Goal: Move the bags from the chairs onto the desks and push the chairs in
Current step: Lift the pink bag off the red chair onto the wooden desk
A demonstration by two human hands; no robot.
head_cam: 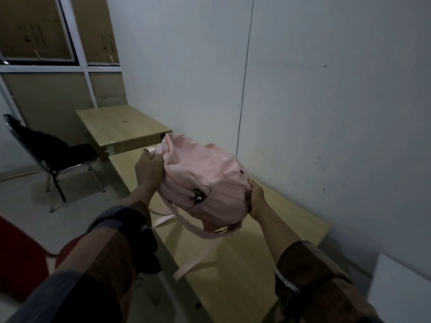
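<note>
I hold a pink fabric bag (pixel 203 180) in the air above the near wooden desk (pixel 245 264). My left hand (pixel 148 169) grips its top end by the handle loop. At the bag's other end, my right hand (pixel 256 199) clutches the fabric. Pink straps hang down from the bag toward the desk top. A second wooden desk (pixel 121 127) stands farther back on the left. Beside it is a black chair (pixel 53 155) with metal legs, pulled out, with a dark bag or garment lying over its seat and back.
A grey wall runs along the right side of both desks. Windows with cardboard boxes behind them fill the far left. A red surface (pixel 21 257) lies at the lower left, and a white panel (pixel 401 287) leans at the lower right.
</note>
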